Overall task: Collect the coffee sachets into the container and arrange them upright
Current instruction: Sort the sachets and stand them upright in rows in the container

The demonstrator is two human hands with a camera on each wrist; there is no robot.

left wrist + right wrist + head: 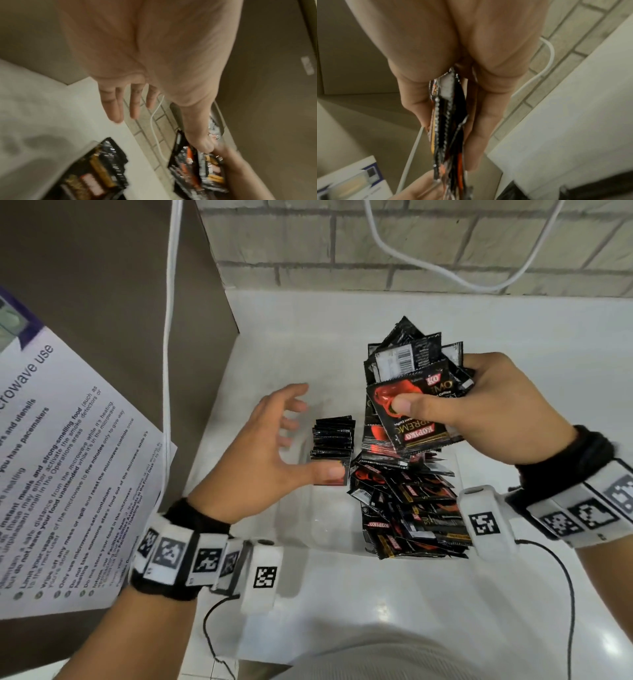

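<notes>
In the head view, a fanned bundle of black-and-red foil coffee sachets (407,402) is clamped by the right hand (486,412) above the clear plastic container (301,529) — a short upright row (332,440) already stands inside, a loose heap (411,508) beside it. In the left-wrist view, the left hand (137,75) is spread, holding nothing. In the right-wrist view, thumb and fingers (476,135) are pressed against the bundle; edges are best squared before lowering — judged, not seen.

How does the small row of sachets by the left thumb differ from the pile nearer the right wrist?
The row of sachets stands on edge, packed face to face; the pile of sachets lies jumbled, overlapping at mixed angles. The row is small; the pile is far larger. The left hand, fingers spread, has its thumb against the row; nothing touches the pile. Both are black-and-red Kopiko packs.
</notes>
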